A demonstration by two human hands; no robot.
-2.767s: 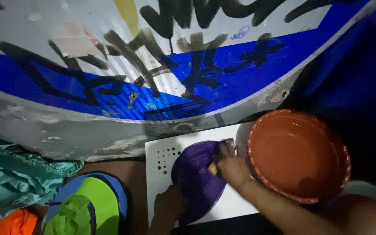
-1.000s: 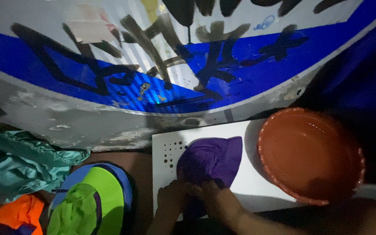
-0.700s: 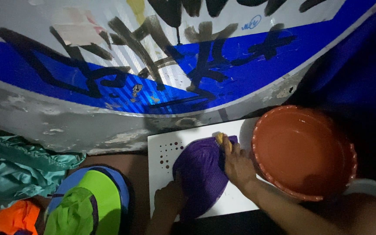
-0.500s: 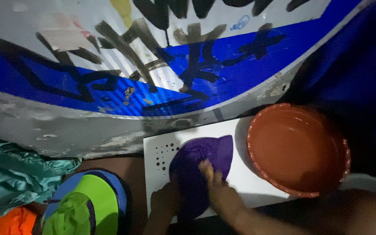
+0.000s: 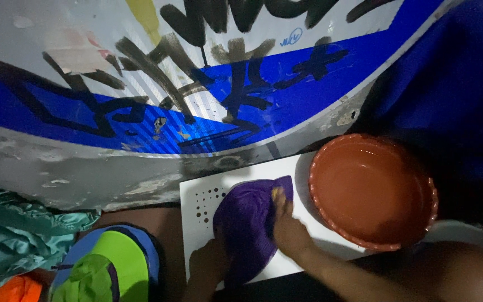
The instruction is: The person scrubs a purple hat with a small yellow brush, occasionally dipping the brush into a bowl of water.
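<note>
From the head camera, a big sign panel [image 5: 157, 100] leans behind the white board [image 5: 308, 232]. The sign panel is white and blue, with thick black paint scrawled over it and a small yellow patch at its top. Its lower edge is grey and chipped, and it ends just behind the white board.

A purple cloth [image 5: 247, 223] lies on the white board, near the middle. It is dark purple, rounded and a bit wrinkled. To the left of it, the white board has a bunch of small round holes.

The left hand [image 5: 208, 265] sits at the near edge of the white board and pinches the lower end of the purple cloth. The right hand [image 5: 287, 229] lies on the purple cloth, curled around something small and yellow [image 5: 278, 194]; I cannot tell what it is.

An orange bowl [image 5: 373, 190] with a wavy rim stands at the right end of the white board, and its rim hangs over that end. A bare strip of white board shows between the purple cloth and the orange bowl.

To the left of the white board, a blue and green cap [image 5: 107, 263] lies on the floor. Farther left are a teal cloth [image 5: 23, 235] and an orange cloth [image 5: 12, 289]. It is dark to the right of the white board.
</note>
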